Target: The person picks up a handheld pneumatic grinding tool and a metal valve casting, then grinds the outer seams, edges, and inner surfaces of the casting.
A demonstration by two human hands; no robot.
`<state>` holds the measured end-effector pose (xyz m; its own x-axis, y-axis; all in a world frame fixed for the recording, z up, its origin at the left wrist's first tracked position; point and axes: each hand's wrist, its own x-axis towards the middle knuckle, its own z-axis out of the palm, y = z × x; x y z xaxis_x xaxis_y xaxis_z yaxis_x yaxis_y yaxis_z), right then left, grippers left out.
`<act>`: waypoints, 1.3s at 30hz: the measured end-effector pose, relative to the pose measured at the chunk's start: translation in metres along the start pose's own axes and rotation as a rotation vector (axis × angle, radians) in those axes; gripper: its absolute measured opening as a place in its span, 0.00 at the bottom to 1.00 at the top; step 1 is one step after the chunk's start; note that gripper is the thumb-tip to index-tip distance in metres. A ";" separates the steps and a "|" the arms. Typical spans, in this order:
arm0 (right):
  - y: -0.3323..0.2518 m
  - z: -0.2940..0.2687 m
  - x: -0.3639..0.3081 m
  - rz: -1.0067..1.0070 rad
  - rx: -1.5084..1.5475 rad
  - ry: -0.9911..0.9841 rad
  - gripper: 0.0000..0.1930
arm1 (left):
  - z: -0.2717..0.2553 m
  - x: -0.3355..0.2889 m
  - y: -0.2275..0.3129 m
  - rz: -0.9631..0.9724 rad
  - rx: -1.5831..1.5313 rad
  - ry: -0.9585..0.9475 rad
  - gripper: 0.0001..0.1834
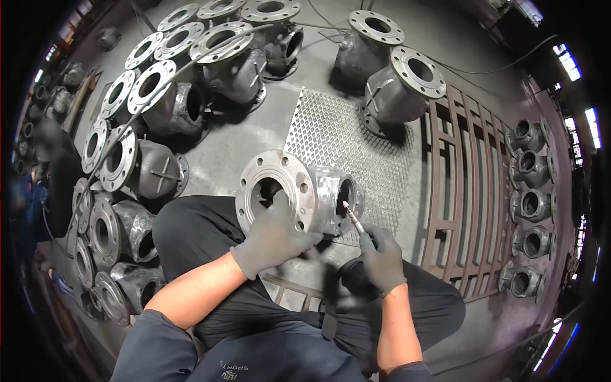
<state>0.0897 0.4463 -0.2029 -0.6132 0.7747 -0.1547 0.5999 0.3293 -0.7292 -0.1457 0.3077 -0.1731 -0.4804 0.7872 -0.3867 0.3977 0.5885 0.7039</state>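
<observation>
A grey cast-metal valve body lies on its side in front of my crossed legs, its wide drilled flange turned toward me. My left hand, in a grey glove, grips the lower edge of that flange, with fingers reaching into the bore and the thumb outside. In my gloved right hand is a slim die grinder with a small pinkish grinding tip. The tip points at the body's side opening; whether it touches the rim I cannot tell.
Several similar valve bodies crowd the left, with two more at the far right. A diamond-patterned metal plate lies beyond the work, beside a rusty steel frame. Smaller castings line the right. A dark hose crosses the left castings.
</observation>
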 end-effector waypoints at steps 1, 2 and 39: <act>0.002 -0.007 -0.001 0.047 0.014 -0.031 0.16 | 0.004 -0.001 0.006 -0.014 0.025 -0.013 0.52; 0.003 -0.011 0.001 -0.012 -0.022 -0.036 0.17 | 0.005 -0.002 0.011 -0.025 0.004 -0.024 0.54; -0.060 -0.019 0.091 -0.045 -0.499 -0.524 0.13 | 0.028 -0.018 -0.012 0.325 0.005 0.092 0.49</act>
<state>0.0076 0.5072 -0.1605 -0.7338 0.4352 -0.5217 0.6544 0.6589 -0.3709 -0.1200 0.2919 -0.1913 -0.3965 0.9139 -0.0871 0.5451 0.3107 0.7787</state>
